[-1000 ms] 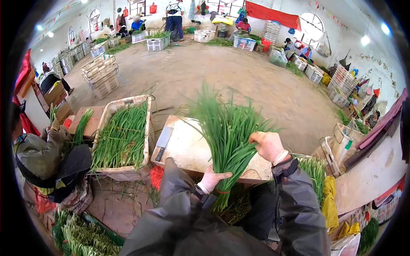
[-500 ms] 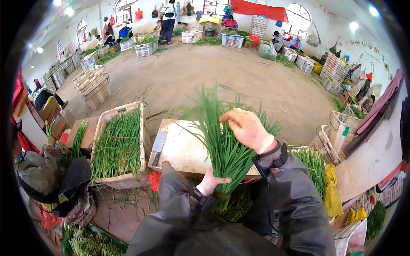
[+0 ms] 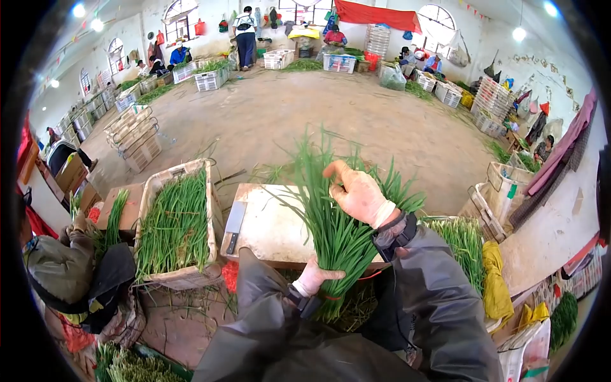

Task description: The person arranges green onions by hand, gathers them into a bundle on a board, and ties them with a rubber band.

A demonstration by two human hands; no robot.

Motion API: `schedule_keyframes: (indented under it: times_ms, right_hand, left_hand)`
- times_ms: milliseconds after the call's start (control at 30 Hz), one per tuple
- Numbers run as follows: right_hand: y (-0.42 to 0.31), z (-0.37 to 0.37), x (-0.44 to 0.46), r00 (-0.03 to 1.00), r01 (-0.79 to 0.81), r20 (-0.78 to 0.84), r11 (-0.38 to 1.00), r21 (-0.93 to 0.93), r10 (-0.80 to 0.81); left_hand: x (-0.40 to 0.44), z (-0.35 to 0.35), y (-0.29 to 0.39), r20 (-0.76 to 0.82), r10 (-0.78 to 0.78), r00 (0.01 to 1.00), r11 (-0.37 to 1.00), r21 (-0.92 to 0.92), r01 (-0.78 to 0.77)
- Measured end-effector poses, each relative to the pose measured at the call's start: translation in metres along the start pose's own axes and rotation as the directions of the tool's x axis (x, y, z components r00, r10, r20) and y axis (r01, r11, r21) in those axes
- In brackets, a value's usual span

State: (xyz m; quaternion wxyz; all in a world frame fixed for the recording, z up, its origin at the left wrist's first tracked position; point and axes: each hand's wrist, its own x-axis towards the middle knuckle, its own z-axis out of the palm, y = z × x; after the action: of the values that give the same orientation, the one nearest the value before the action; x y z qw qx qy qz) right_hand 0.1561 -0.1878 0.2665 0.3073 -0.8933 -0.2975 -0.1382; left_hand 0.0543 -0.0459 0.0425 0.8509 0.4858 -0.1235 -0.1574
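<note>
A large bunch of long green stalks [image 3: 344, 239] leans upright over the near edge of a white board [image 3: 270, 219]. My left hand [image 3: 316, 276] is wrapped round its lower part, just above a red band. Among the upper leaves is my right hand [image 3: 361, 194], its fingers curled; whether leaves are pinched in them is too small to tell. A knife [image 3: 234, 226] with a black handle lies at the board's left side.
Left of the board stands a crate [image 3: 211, 223] full of green stalks. A co-worker [image 3: 60, 267] sits at the far left. More stalks [image 3: 461, 245] and a yellow cloth [image 3: 495, 280] are at the right. Crates and seated people line the far walls.
My right hand has moved from the bunch's right side up and left into its upper leaves, its fingers curling. My left hand keeps its hold. The camera view has shifted slightly.
</note>
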Motion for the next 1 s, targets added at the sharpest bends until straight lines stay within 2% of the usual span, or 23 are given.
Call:
schedule_keyframes:
  times_ms: [33,233,333,433,667,767,900,1000]
  right_hand:
    - [-0.004,0.001,-0.001,0.998,0.016,-0.068,1.0,0.024,-0.014]
    - [0.005,0.006,-0.007,0.998,0.034,-0.043,0.997,-0.074,-0.037]
    - [0.006,0.007,-0.007,1.0,-0.001,0.007,0.998,-0.065,0.002]
    - [0.008,0.007,-0.006,0.994,0.01,0.104,0.999,0.04,-0.014]
    - [0.006,0.011,-0.006,0.973,-0.027,0.232,0.997,0.079,0.008]
    - [0.01,0.011,-0.008,0.978,-0.037,0.206,0.999,0.006,0.035]
    - [0.016,0.008,-0.011,0.976,-0.199,0.097,0.978,0.056,0.193]
    - [0.021,0.011,-0.01,0.975,-0.204,0.103,0.976,0.072,0.196]
  left_hand:
    - [0.0,0.0,0.001,0.004,-0.005,1.0,1.0,0.001,0.005]
    - [-0.002,0.003,0.006,0.015,-0.009,1.0,1.0,0.001,0.009]
    - [-0.001,-0.001,0.002,0.03,-0.025,0.999,1.0,0.014,0.025]
    - [-0.001,0.002,0.004,0.029,-0.018,0.999,1.0,-0.007,0.018]
    - [0.0,0.004,0.001,0.035,0.013,0.999,1.0,-0.023,-0.012]
    - [0.001,-0.003,-0.006,0.029,-0.022,0.999,0.999,-0.029,0.023]
    - [0.001,-0.006,-0.008,0.023,-0.02,1.0,0.999,-0.029,0.02]
    - [0.002,-0.009,-0.009,0.047,-0.025,0.999,1.0,-0.014,0.026]
